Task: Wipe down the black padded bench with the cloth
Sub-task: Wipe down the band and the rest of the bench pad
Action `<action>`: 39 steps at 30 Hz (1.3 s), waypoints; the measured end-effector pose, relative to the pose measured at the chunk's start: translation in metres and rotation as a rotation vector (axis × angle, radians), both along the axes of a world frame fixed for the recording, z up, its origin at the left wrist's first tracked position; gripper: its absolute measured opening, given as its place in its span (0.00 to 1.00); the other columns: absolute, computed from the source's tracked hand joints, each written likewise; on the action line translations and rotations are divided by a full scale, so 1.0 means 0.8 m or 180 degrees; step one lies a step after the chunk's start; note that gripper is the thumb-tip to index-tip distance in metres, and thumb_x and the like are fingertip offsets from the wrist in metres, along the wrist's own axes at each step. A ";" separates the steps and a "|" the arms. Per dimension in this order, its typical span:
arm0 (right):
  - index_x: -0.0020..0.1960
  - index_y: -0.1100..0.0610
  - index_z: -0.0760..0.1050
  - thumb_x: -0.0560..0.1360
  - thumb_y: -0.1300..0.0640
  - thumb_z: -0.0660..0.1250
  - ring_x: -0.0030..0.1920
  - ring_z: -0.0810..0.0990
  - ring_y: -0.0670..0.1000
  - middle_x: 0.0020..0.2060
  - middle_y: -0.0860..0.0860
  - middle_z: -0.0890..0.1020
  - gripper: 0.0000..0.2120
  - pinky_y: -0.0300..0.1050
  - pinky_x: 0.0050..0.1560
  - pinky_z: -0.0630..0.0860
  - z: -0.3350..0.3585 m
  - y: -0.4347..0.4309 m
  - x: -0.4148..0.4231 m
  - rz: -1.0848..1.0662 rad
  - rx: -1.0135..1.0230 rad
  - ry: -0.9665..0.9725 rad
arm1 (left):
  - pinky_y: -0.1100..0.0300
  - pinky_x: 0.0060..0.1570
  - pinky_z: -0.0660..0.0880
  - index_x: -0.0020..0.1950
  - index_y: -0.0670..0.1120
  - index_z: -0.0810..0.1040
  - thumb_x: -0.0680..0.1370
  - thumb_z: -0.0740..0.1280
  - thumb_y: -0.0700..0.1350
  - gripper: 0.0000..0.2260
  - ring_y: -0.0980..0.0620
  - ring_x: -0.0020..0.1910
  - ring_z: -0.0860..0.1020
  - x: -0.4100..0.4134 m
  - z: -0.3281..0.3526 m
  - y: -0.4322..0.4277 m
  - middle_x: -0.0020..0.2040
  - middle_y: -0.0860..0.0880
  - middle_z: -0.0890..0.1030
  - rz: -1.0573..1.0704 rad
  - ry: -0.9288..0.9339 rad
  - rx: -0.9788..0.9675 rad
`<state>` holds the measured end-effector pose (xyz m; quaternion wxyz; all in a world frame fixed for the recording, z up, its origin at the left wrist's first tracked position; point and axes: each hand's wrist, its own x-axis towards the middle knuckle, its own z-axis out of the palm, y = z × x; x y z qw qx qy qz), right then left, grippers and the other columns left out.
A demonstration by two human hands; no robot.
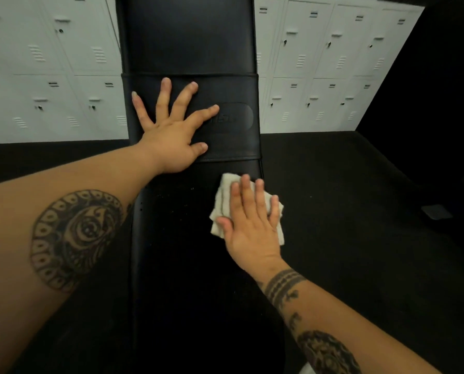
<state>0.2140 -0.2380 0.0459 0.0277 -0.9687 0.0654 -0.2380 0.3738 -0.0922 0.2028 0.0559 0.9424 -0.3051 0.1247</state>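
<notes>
- Right hand [252, 225] lies flat, palm down, pressing the folded white cloth [226, 201] onto the black padded surface [176, 252], at its right edge.
- Wiping is under way, I judge; next I'd sweep the cloth leftward across the pad, pressing evenly.
- Left hand [171, 136], ahead and to the left, is splayed, holding nothing, braced on the stitched band.
- Beyond both: white lockers [319, 63] and dark floor [360, 211].

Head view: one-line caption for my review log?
Right hand presses a white cloth flat on the black padded bench; left hand braces, fingers spread.
</notes>
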 end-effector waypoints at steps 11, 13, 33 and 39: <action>0.81 0.54 0.36 0.83 0.41 0.45 0.79 0.36 0.59 0.80 0.52 0.37 0.34 0.68 0.75 0.43 0.059 0.019 0.049 -0.0483 0.0523 -0.0035 | 0.24 0.67 0.29 0.80 0.68 0.50 0.80 0.65 0.58 0.33 0.41 0.78 0.26 0.003 0.000 0.002 0.82 0.55 0.33 -0.0031 0.0029 0.0014; 0.81 0.51 0.35 0.83 0.39 0.45 0.80 0.38 0.59 0.80 0.52 0.37 0.34 0.65 0.76 0.45 0.041 0.002 0.027 -0.0257 0.0537 0.0070 | 0.24 0.67 0.29 0.80 0.68 0.50 0.80 0.65 0.57 0.33 0.41 0.78 0.26 0.003 0.001 0.002 0.82 0.55 0.33 -0.0031 0.0053 0.0001; 0.63 0.53 0.73 0.83 0.40 0.50 0.60 0.77 0.54 0.59 0.53 0.77 0.22 0.45 0.57 0.69 0.174 -0.013 0.018 -0.0642 0.4030 -0.0907 | 0.32 0.74 0.32 0.78 0.64 0.64 0.84 0.60 0.55 0.21 0.45 0.82 0.37 -0.025 0.049 0.003 0.84 0.56 0.47 0.0078 0.0995 -0.0354; 0.65 0.42 0.75 0.67 0.22 0.52 0.64 0.76 0.59 0.64 0.54 0.77 0.37 0.63 0.66 0.71 0.210 0.065 0.043 -0.0296 0.5326 -0.0150 | 0.51 0.63 0.76 0.69 0.54 0.77 0.83 0.57 0.62 0.21 0.51 0.63 0.80 -0.106 0.054 0.023 0.62 0.50 0.83 -0.0604 0.2911 -0.2901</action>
